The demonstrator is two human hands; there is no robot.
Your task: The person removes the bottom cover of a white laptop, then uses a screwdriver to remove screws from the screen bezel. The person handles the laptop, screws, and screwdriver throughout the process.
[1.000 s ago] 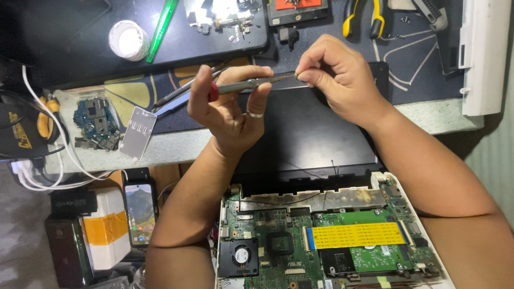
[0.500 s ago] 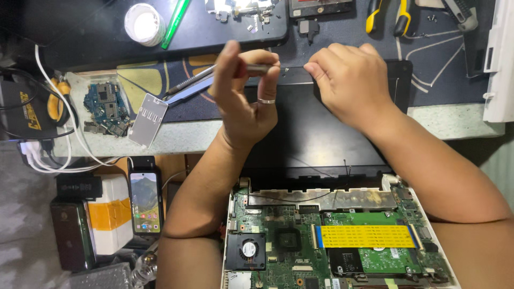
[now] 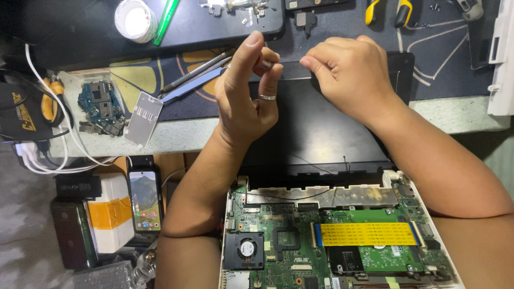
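My left hand (image 3: 246,99) is raised over the black laptop lid (image 3: 321,134), a ring on one finger. Its thumb and fingers pinch a small dark tool end (image 3: 265,65). My right hand (image 3: 348,75) hovers close beside it at the lid's far edge, fingertips pinched together; I cannot make out anything between them. Below both forearms lies the opened laptop base, with its green motherboard (image 3: 267,214), a yellow flat ribbon cable (image 3: 367,234) and a black fan (image 3: 243,250) exposed.
On the bench mat lie metal tweezers (image 3: 195,80), a silver plate (image 3: 142,118), a small blue circuit board (image 3: 99,104), a white tub (image 3: 136,20), a green pen (image 3: 167,18) and yellow-handled pliers (image 3: 385,10). A lit phone (image 3: 144,200) and boxes sit at lower left.
The long thin tool that spanned both hands no longer shows between them. Only a short dark end is seen in my left fingers. Both hands have drawn slightly closer together.
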